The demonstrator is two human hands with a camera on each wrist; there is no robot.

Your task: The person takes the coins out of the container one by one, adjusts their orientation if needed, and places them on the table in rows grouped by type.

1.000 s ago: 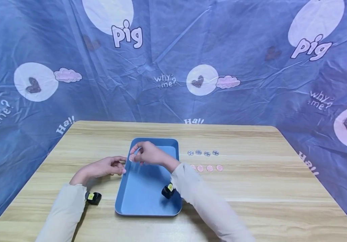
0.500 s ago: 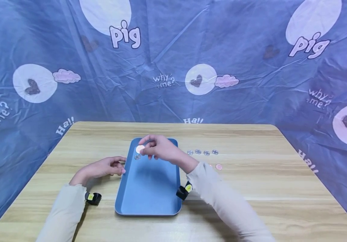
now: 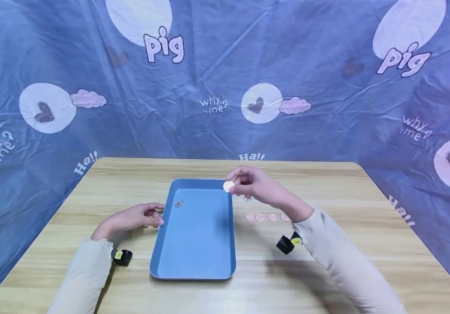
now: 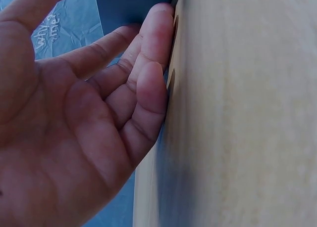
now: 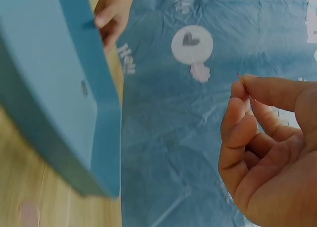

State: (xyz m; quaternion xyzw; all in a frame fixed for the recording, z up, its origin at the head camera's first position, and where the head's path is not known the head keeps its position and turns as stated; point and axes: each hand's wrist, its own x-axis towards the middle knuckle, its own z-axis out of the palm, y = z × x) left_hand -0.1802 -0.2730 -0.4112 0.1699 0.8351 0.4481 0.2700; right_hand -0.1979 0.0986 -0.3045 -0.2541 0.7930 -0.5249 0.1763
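My right hand (image 3: 254, 185) pinches a copper-coloured coin (image 3: 228, 186) between thumb and fingers, above the tray's far right corner. In the right wrist view that coin (image 5: 246, 87) shows edge-on at the fingertips. One silver coin (image 3: 179, 203) lies inside the blue tray (image 3: 193, 253), near its far left corner. At the tray's left side rests my left hand (image 3: 136, 216), fingertips at the rim. From the left wrist, the hand (image 4: 84, 123) appears loosely bent, its fingers against the table beside the tray and holding nothing.
Right of the tray, several copper-coloured coins (image 3: 272, 217) lie in a row on the wooden table (image 3: 327, 244). Behind them a silver coin (image 3: 247, 198) shows, with the right hand covering the table beside it. A blue printed cloth (image 3: 217, 131) hangs behind the table.
My right hand has carried the copper-coloured coin from the tray's far left side to its far right corner, uncovering the silver coin in the tray. My left hand has stayed put.
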